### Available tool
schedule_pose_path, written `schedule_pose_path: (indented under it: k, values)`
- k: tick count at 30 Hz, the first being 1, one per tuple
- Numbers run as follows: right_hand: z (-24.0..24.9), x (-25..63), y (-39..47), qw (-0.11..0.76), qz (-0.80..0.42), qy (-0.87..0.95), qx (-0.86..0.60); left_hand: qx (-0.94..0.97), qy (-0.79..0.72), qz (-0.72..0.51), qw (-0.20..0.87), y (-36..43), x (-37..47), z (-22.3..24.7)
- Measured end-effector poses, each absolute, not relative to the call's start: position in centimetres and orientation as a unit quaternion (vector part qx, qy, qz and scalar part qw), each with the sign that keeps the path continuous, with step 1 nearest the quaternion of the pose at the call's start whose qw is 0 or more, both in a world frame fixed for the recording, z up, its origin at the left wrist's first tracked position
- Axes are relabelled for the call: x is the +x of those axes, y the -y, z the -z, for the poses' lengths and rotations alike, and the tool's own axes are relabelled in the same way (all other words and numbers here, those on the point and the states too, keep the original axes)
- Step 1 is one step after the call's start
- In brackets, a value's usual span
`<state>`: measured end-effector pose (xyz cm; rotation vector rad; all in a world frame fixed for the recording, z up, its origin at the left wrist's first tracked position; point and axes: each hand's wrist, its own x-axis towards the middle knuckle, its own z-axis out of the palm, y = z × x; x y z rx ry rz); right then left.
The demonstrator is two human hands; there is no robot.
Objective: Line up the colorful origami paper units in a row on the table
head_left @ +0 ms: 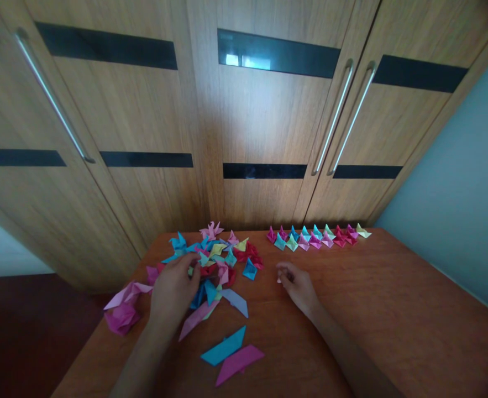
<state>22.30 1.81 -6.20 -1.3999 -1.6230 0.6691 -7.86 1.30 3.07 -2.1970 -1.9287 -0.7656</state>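
Note:
My left hand (174,284) reaches over the left side of a heap of folded paper pieces, thumb and forefinger apart. A bit of light green paper (190,271) shows between them; I cannot tell whether they touch it. To the right of the heap, my right hand (297,283) is closed in a pinch just above the table. A small pale pink bit of folded paper (279,281) peeks out below its fingertips, mostly hidden. Between the hands sits a blue folded paper boat (250,269), close to red folded pieces (247,253).
Small paper boats (304,241) in many colours stand in two rows along the back of the wooden table (376,309). Turquoise (224,346) and magenta (239,365) folded strips lie in front. Magenta paper (121,319) lies at the left edge. A wooden wardrobe (260,121) rises behind.

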Motion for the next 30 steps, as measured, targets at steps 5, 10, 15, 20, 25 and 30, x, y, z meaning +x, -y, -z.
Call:
schedule_pose_path:
  k: [5,10,15,20,25,30]
  values:
    - [6.3,22.4,-2.0,0.443,-0.283,0.639,-0.562,-0.695,0.621,0.362,0.018,-1.0,-7.1,-3.2]
    - [6.1,22.2,-1.5,0.483,-0.371,0.6,-0.519,-0.706,0.555,0.429,-0.1,-0.6,-5.0,-2.1]
    - [4.9,21.1,-0.1,0.496,-0.484,0.574,-0.436,-0.747,0.485,0.423,-0.164,0.3,-2.2,-1.1]
    - [3.9,19.8,0.7,0.499,-0.513,0.565,-0.411,-0.772,0.437,0.422,-0.188,1.2,-0.2,-0.6]
    - [3.6,19.3,1.0,0.517,-0.49,0.555,-0.43,-0.734,0.46,0.443,-0.232,1.4,0.4,0.2]
    - [3.4,19.4,1.2,0.536,-0.49,0.544,-0.42,-0.673,0.468,0.426,-0.383,1.3,0.5,0.5]
